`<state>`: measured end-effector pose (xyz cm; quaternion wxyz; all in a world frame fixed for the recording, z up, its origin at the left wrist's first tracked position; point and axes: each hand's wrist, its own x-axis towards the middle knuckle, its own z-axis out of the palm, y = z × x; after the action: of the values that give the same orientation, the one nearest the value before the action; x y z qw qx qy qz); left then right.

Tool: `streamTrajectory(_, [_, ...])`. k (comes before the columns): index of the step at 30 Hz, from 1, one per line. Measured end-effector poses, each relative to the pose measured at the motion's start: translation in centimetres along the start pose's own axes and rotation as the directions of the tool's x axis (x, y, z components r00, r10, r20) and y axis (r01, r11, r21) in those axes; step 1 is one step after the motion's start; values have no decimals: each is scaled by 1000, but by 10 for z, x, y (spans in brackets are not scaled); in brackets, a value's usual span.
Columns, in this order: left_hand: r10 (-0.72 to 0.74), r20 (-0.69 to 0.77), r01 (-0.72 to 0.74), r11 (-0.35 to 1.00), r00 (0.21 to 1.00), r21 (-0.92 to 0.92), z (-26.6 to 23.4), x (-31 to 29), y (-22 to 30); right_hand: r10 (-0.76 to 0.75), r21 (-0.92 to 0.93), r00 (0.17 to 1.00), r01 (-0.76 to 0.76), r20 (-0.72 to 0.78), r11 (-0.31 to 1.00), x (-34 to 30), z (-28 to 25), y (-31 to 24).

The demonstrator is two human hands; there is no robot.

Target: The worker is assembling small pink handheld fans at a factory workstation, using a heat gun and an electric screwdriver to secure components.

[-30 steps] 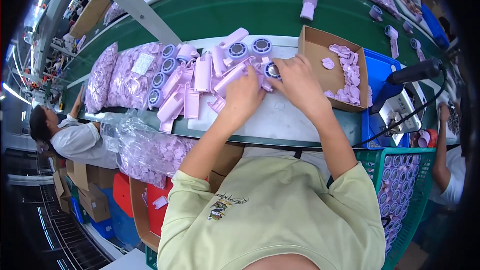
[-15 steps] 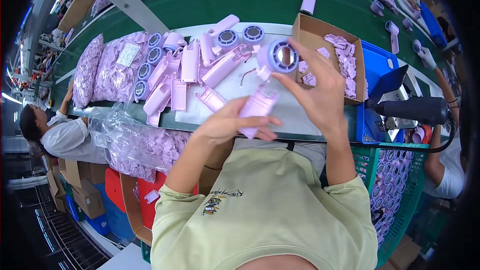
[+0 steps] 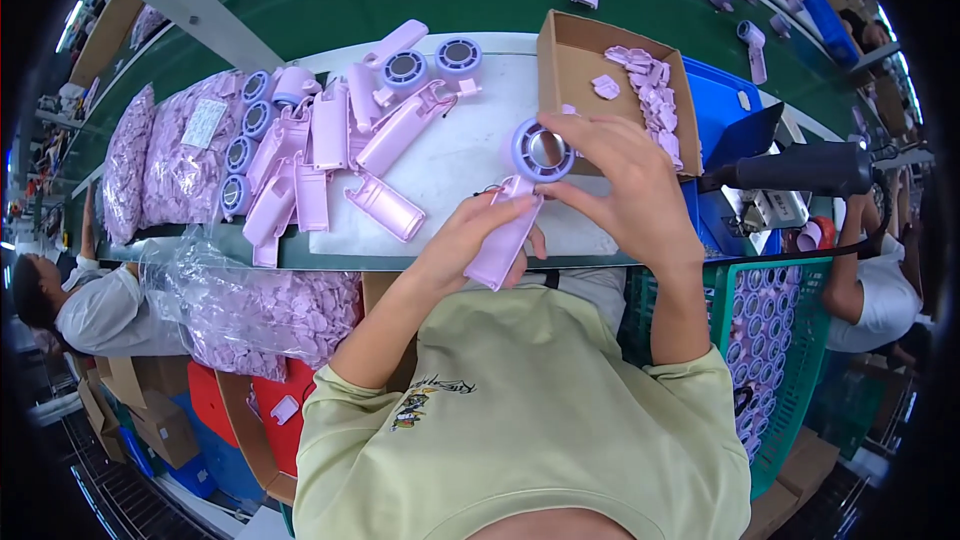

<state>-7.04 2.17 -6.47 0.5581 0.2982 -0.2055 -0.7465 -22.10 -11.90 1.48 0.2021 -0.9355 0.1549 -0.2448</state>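
My left hand [image 3: 462, 238] is closed round a lilac handle shell [image 3: 500, 248], which slants down toward me over the table's front edge. Between the thumb and fingers of my right hand [image 3: 632, 185] is a round lilac fan head [image 3: 543, 148] with a shiny centre disc. The fan head's lower end meets the top of the handle shell; whether they are joined I cannot tell. Thin wires show beside my left thumb. To the left lie loose handle shells [image 3: 330, 128] in a pile, with several other fan heads [image 3: 404, 69] around it.
A cardboard box [image 3: 560, 55] of small lilac parts stands beyond my right hand. Right of it are a blue tray [image 3: 712, 105] and a black power screwdriver [image 3: 800, 172]. Bagged parts [image 3: 180, 165] lie at left. A green crate [image 3: 790, 420] holds fan heads. Other people work nearby.
The fan head and the handle shell, apart before, now meet end to end. My left hand has turned the shell upright toward the head. The whole view has shifted slightly.
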Motion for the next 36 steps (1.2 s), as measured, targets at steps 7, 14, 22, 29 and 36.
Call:
streamTrajectory(7, [245, -387, -176, 963, 889, 206, 23, -9, -3, 197, 104, 980, -195, -14, 975, 4, -3, 33])
streamTrajectory(14, [453, -107, -451, 891, 885, 47, -1, -22, -4, 371, -100, 860, -360, 351, 928, -12, 6, 39])
streamTrajectory(22, [364, -93, -376, 902, 927, -214, 12, -8, -3, 232, 13, 969, -234, 80, 972, 14, 39, 82])
streamTrajectory(29, [422, -20, -416, 885, 907, -210, 2, 3, -13, 330, 82, 902, -365, 278, 928, 19, 21, 69])
streamTrajectory(36, [367, -20, -361, 921, 930, 145, 12, 0, 2, 345, 724, 938, -208, -44, 658, -13, 2, -13])
